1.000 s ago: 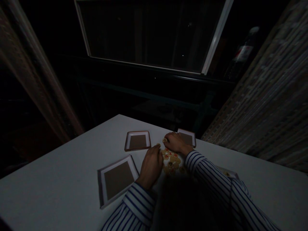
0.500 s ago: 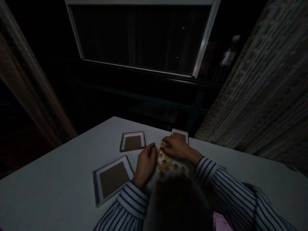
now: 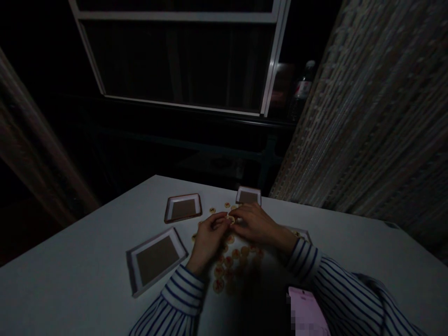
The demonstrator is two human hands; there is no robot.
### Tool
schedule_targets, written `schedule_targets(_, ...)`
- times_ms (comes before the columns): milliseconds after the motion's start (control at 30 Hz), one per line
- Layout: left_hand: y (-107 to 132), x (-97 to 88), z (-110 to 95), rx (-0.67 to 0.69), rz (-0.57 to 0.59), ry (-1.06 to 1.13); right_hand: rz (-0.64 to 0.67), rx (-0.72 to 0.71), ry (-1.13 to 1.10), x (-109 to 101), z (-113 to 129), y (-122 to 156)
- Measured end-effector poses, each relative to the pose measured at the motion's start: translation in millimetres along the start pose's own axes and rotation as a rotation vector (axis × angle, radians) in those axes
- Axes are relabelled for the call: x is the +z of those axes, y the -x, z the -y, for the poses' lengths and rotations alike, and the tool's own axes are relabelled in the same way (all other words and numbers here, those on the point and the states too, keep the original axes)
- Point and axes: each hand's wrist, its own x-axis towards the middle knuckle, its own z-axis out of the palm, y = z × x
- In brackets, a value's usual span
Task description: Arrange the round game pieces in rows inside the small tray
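Observation:
A pale round Chinese chess piece (image 3: pixel 231 219) with a dark character is pinched between my two hands over the white table. My right hand (image 3: pixel 257 225) has thumb and fingertips closed around its right side. From the other side my left hand (image 3: pixel 209 239) meets it, thumb and forefinger pressed to its edge. Below and between the hands lie several more chess pieces (image 3: pixel 219 271), some with red characters, the nearer ones in shadow. A few others, among them a dark-marked chess piece (image 3: pixel 212 210), lie beyond my fingers.
Shallow boxes with brown bottoms stand around: a large box (image 3: pixel 156 260) at left, a box (image 3: pixel 184 208) behind it, and a small box (image 3: pixel 248 196) at the far edge. Another box (image 3: pixel 305 235) is partly behind my right wrist. A pink phone (image 3: pixel 308 311) lies near my right sleeve.
My hands have come together, and the piece that my right hand held alone is now between both. The view has shifted, showing more chess pieces and more of the phone.

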Motion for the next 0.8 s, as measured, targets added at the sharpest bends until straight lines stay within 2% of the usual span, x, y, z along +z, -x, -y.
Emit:
schedule_targets(300, 17, 9.8, -2, -0.006, 0.077, 0.035, -0.185, 0.112, -0.162, 0, 0, 42)
schedule_targets(633, 38, 44.1, -13, -0.103, 0.094, 0.103, -0.242, 0.194, -0.185, -12, -11, 87)
schedule_targets(800, 44, 62.2, -15, -0.094, 0.102, 0.063, -0.255, 0.242, -0.177, -18, -16, 107)
